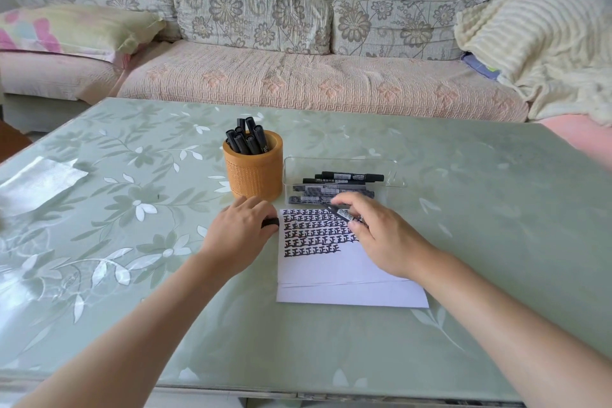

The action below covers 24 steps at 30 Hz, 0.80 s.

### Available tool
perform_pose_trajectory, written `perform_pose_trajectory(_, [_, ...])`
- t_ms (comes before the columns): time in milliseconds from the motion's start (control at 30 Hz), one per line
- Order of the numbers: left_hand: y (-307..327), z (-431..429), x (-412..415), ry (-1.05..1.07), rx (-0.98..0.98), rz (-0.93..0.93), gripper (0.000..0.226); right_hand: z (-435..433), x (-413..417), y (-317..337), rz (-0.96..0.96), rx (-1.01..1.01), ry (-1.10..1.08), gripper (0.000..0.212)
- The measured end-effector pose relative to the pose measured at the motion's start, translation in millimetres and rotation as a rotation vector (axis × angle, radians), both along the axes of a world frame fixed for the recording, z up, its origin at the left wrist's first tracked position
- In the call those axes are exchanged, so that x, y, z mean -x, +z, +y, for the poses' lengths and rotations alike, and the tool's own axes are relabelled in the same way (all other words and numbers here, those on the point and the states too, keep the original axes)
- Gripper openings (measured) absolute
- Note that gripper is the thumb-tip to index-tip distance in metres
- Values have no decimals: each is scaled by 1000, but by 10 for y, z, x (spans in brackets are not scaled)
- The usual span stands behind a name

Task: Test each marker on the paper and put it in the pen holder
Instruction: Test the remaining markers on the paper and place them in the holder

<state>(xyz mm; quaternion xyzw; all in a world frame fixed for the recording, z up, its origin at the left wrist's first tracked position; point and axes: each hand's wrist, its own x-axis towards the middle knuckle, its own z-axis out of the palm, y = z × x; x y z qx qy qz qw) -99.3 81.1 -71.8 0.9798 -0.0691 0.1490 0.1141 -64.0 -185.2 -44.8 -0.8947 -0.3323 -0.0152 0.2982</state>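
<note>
Left hand [238, 235] round cap [270, 222], right hand [381, 235] round marker [344, 214]; other markers [246, 141] in pen holder [253, 175] and tray [395, 163].

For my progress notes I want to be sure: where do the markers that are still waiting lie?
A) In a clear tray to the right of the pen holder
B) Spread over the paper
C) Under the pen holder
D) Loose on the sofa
A: the black markers lie stacked inside the clear tray, which stands on the table just right of the orange pen holder.
</note>
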Motion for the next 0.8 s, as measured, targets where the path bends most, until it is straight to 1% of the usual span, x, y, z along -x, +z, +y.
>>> perform_pose_trajectory(67, [2,-1,2,0,-5,19,18,-18,-3,-4,-31,-33,16,33])
perform_pose_trajectory(133, [16,-12,10,9,-24,44,24,-36,-7,-8,-38,-67,18,29])
perform_pose_trajectory(200, [43,-32,28,41,-20,44,35,-57,3,7,-8,-100,18,33])
perform_pose_trajectory(267, [80,-72,65,50,-1,19,45,-80,11,21,36,-117,15,44])
perform_pose_trajectory(300, [97,-103,85,27,1,-8,47,-88,13,26,54,-127,13,50])
perform_pose_trajectory(367, [123,-198,128,-56,19,-67,41,-95,20,30,66,-151,5,58])
perform_pose_trajectory(400, [131,-264,155,-110,36,-96,35,-101,29,32,61,-159,5,57])
perform_pose_trajectory(433, [129,-338,185,-168,52,-122,29,-109,40,29,47,-167,9,51])
perform_pose_trajectory(500, [104,-491,254,-282,77,-147,19,-111,69,8,57,-214,2,28])
perform_pose_trajectory(567, [59,-611,320,-373,90,-140,15,-90,94,-7,166,-337,-36,11])
perform_pose_trajectory(600, [29,-650,344,-407,91,-135,13,-79,103,-13,240,-406,-61,10])
perform_pose_trajectory(700, [-50,-712,399,-455,79,-121,11,-66,123,-54,436,-556,-127,15])
perform_pose_trajectory(800, [-88,-725,424,-447,81,-119,12,-52,127,-133,512,-599,-210,13])
